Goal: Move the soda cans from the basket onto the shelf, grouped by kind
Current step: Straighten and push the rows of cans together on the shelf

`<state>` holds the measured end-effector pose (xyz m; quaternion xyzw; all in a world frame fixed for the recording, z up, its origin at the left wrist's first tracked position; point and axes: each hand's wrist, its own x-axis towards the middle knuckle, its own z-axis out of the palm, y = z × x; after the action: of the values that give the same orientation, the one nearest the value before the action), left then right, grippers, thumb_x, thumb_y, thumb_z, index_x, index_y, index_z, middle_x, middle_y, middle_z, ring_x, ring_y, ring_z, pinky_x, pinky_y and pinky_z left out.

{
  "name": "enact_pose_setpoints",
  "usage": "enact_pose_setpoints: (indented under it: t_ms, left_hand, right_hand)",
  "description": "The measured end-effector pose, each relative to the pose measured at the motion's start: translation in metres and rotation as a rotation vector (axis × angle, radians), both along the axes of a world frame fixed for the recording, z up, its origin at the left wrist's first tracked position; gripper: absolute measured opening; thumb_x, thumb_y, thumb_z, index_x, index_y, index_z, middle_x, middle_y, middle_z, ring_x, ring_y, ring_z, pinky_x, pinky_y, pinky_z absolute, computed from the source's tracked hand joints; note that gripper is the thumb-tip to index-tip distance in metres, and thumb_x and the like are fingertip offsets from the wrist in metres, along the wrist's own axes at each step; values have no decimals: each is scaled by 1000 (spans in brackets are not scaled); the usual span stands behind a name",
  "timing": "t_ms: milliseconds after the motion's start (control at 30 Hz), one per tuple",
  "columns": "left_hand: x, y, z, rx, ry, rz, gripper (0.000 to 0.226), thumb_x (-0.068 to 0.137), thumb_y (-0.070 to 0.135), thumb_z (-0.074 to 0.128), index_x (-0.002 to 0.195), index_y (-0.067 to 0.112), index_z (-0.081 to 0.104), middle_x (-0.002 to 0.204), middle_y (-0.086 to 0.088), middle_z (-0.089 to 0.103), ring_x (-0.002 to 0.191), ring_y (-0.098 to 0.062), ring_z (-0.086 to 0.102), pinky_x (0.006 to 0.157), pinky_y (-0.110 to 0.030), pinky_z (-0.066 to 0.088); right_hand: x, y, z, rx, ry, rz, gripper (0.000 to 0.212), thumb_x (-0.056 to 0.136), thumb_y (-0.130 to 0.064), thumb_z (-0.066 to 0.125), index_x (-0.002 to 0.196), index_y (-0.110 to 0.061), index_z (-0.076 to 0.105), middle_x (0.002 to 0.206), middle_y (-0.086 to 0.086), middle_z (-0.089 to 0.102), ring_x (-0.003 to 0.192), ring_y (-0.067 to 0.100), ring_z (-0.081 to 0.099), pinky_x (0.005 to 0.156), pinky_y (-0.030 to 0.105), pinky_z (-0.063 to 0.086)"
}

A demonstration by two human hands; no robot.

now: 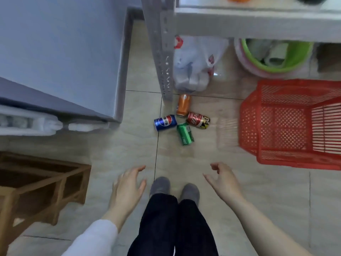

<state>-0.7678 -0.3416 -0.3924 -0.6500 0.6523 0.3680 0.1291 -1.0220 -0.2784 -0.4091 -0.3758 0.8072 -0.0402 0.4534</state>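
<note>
Floor (129, 156), tiled, beige: four soda cans are laid on their sides in one tight cluster just before the foot of the shelf post (163, 58).
- Blue can (165, 122): at the left of the cluster.
- Orange can (183, 105): nearest the post.
- Red can (197, 120): at the right.
- Green can (185, 133): nearest the person.

Red basket (276, 126), plastic lattice: set on the floor right of the cans, apart from them.

Shelf (258, 24), grey metal: seen above the basket; a plastic bag (193, 67) and a green basin (276, 58) are kept beneath it.

Left hand (127, 189): fingers spread wide, nothing held.

Right hand (224, 180): fingers loosely curled, nothing held.

Both hands are held over the floor beside grey shoes (160, 185), well short of the cans.

Wooden stool (36, 191): at lower left.
</note>
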Motion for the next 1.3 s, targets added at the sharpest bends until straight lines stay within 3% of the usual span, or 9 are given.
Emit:
enact_pose_setpoints:
  t_ms: [300,467,567,733,833,933,1167,1300]
  left_hand:
    - [-53,-116,-230,-187,22,-261,47,89,28,55,134,18,44,130,-8,52,121,-28,45,99,-37,34]
    - [-70,-166,-307,-213,116,-275,67,86,37,61,142,11,34,135,-13,46,125,-29,41,103,-36,34]
    - [-70,-180,-327,-167,121,-348,76,82,45,63,143,13,31,132,-12,48,118,-26,46,97,-34,39]
    - [-65,-193,-336,-64,170,-399,90,69,47,76,141,14,34,123,-6,50,115,-22,46,93,-27,40]
    - [-66,-195,-335,31,174,-371,59,65,44,79,113,22,52,102,0,52,97,-16,51,72,-18,41]
    - [-64,-184,-323,175,333,-133,41,69,33,80,98,20,54,91,3,57,80,-12,57,57,-10,43]
    - [-54,-117,-237,403,625,388,54,57,41,74,105,28,53,102,2,67,92,-12,65,73,-24,51]
    - [-54,-81,-149,426,695,509,53,64,27,81,105,23,48,96,1,64,88,-12,63,68,-21,51]
  right_hand:
    - [-4,-86,-227,-90,84,5,55,81,-39,66,124,-9,51,123,9,52,115,24,49,93,33,40]
    - [-9,-110,-294,-99,64,-28,66,77,-50,67,126,-8,50,122,9,54,111,23,52,90,31,42]
    - [-3,-113,-309,-80,6,-46,73,71,-56,69,126,-11,51,119,5,53,108,20,52,88,28,43]
    - [2,-117,-310,-42,-167,-237,68,67,-43,78,121,-12,50,107,0,56,92,13,55,73,21,44]
    - [-1,-117,-310,-23,-219,-279,72,66,-42,79,124,-12,48,109,-1,57,95,14,57,81,27,48]
    - [-6,-114,-303,1,-288,-337,71,65,-40,80,123,-13,49,109,-1,58,93,12,58,81,28,49]
    - [-14,-82,-221,-13,-547,-616,54,65,-25,79,111,-7,58,105,10,66,88,21,67,76,34,53]
    - [-5,-55,-134,-36,-611,-721,61,57,-28,78,110,-6,56,107,14,66,91,24,66,82,40,53]
